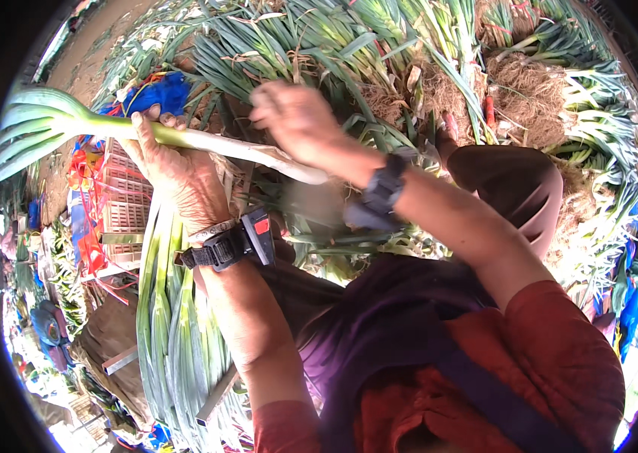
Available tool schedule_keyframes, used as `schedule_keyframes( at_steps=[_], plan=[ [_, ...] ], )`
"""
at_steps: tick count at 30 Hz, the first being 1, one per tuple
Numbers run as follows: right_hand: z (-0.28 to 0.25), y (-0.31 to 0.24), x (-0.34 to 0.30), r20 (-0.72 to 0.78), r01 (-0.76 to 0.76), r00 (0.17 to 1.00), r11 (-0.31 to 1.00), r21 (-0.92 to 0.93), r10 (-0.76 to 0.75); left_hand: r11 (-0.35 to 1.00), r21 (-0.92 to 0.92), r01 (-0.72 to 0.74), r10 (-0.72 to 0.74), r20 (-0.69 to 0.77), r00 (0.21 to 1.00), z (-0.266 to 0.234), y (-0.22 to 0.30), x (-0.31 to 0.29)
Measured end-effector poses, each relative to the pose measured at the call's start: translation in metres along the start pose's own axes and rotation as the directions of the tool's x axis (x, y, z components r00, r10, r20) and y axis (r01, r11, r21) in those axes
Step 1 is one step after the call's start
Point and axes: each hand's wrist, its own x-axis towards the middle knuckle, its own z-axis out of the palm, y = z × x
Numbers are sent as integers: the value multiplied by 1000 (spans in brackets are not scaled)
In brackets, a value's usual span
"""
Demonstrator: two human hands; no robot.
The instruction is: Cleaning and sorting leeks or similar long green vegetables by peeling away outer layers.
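Left hand (172, 167) is gripping leek (209, 141) by the shank, closed around it; leek is spanning crosswise in mid-air, white end rightward. Right hand (295, 121) is hovering near that end, half-curled, blurred, can't tell if empty. Likely light, slick, leaves bruising easily; firm shank's offering best hold

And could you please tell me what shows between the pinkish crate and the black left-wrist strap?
In the head view, green leek stalks show between the crate and the strap.
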Motion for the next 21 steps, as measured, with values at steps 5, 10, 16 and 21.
schedule_keyframes(
  at_steps=[5, 10, 16, 21],
  plan=[
    [31, 44, -34, 200, -19, 976, 955, -297, 82, 994, -73, 85, -79, 79, 994, 4, 6, -9],
    [-73, 212, -146, 418, 91, 784, 582, -808, 459, 943, -244, 224, -141, 317, 938, -13, 29, 16],
    [-63, 172, -86, 254, 0, 962, 926, -377, 103, 928, -238, 288, -191, 358, 914, -17, 28, 15],
    [-12, 48, -21, 304, -251, 947, 823, 510, 101, 913, -254, 319, -221, 349, 911, -16, 10, 11]
  ],
)
